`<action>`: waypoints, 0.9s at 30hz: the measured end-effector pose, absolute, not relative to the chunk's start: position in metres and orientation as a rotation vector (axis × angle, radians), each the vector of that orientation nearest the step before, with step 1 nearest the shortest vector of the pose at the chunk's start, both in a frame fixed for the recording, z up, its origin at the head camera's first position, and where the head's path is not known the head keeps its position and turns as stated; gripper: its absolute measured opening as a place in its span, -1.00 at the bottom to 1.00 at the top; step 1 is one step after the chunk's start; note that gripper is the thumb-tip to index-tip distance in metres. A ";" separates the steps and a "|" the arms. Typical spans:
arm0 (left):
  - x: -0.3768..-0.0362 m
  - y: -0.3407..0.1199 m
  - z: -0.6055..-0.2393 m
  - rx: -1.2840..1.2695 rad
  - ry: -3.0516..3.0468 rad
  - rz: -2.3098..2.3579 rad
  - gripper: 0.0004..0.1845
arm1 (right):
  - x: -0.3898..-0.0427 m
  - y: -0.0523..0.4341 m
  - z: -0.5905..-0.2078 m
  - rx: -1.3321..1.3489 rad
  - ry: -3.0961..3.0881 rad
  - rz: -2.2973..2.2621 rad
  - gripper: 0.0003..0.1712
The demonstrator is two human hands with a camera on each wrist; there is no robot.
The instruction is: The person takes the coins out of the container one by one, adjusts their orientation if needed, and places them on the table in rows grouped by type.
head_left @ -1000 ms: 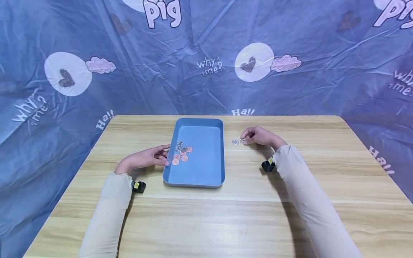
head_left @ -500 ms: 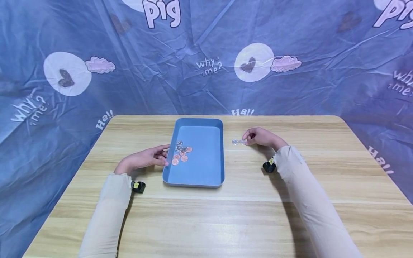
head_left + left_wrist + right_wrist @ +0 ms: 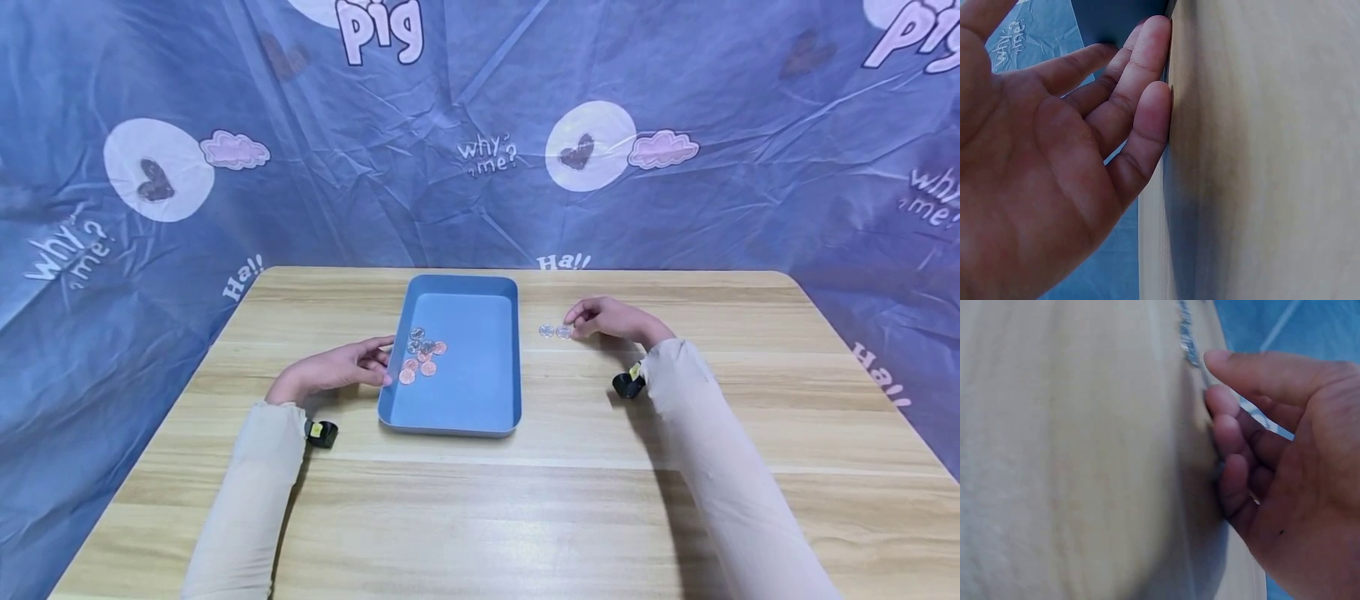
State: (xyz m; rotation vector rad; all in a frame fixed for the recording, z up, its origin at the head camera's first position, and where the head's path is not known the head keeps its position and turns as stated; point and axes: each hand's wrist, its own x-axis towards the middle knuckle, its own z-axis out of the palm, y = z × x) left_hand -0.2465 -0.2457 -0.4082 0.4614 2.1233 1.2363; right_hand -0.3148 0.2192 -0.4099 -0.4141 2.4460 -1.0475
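Silver coins point(image 3: 547, 331), a pair, are lying on the table point(image 3: 465, 517) right of the blue tray point(image 3: 472, 375): probably light, stiff, slick; pinch the edges. Right hand point(image 3: 611, 319) is resting beside them, loosely bent, gripping nothing visible. Left hand point(image 3: 337, 368) is touching the blue tray, fingers relaxed.

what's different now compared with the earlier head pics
The person's right-hand grip has eased slightly rightward, uncovering more of the nearer round silver-coloured coin on the pale wood-grain table. Nothing is visibly picked up; whether the grip touches that coin is unclear. The coin beside it, the left-hand grip at the blue rectangular tray and the mixed coins inside look unchanged.
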 end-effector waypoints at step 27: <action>-0.247 -0.245 -0.406 0.460 2.113 1.231 -0.06 | -0.312 0.164 -0.353 -0.589 2.380 -1.267 -0.60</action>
